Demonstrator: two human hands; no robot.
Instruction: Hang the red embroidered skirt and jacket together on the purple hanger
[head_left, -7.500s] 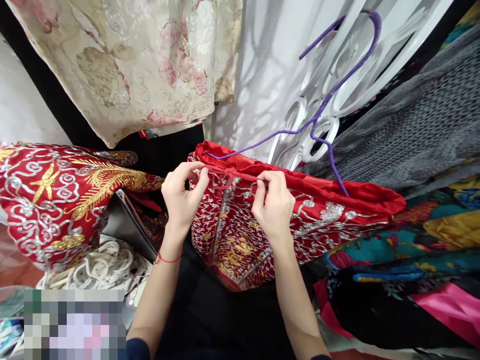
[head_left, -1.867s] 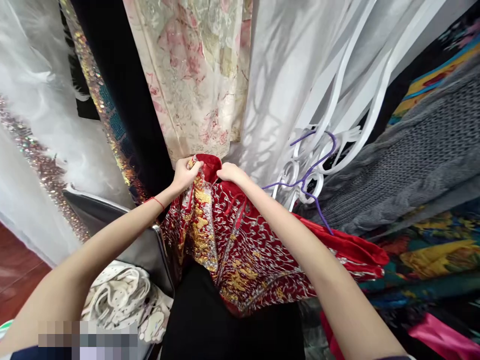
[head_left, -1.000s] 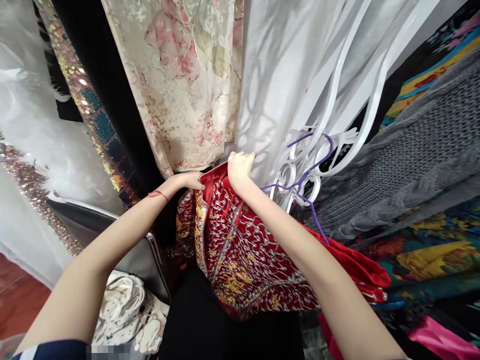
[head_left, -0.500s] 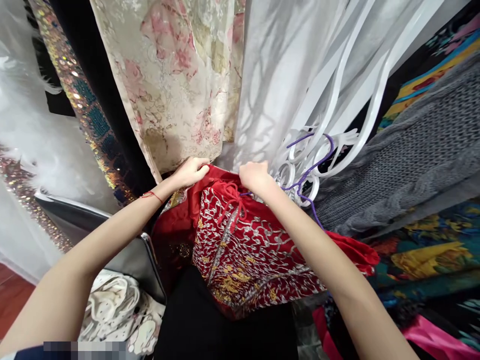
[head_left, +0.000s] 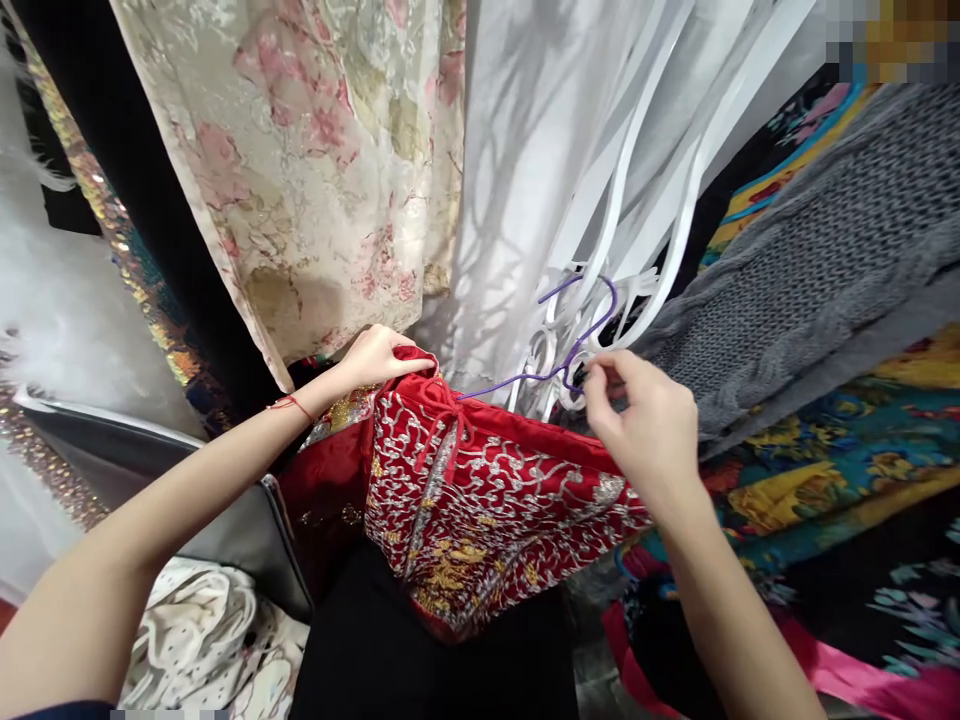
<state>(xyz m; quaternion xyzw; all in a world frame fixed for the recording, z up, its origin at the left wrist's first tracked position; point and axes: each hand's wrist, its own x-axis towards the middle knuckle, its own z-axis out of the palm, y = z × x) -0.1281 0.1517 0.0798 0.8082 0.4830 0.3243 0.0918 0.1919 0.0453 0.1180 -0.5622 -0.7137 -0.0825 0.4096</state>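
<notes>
A red garment (head_left: 495,500) with silver and gold embroidery and a red tie cord hangs in folds before me. My left hand (head_left: 379,358) pinches its red top edge, just left of the tied bow. A purple clothes hanger (head_left: 525,377) reaches out from inside that edge, its hook rising to the right. My right hand (head_left: 645,425) has thumb and forefinger curled together at the hanger's right arm, over the garment's right side. The exact contact there is partly hidden by the fingers.
White clothes hangers (head_left: 626,180) cluster behind the purple hook. A cream floral cloth (head_left: 315,180) and a white drape hang at the back. Grey knitwear (head_left: 817,230) fills the right side. At lower left are a dark grey padded panel (head_left: 217,530) and bundled white dotted fabric (head_left: 199,620).
My right hand has let go of the garment's top edge and moved right and lower, to the hanger's arm. My left hand keeps its hold. The view has shifted slightly right.
</notes>
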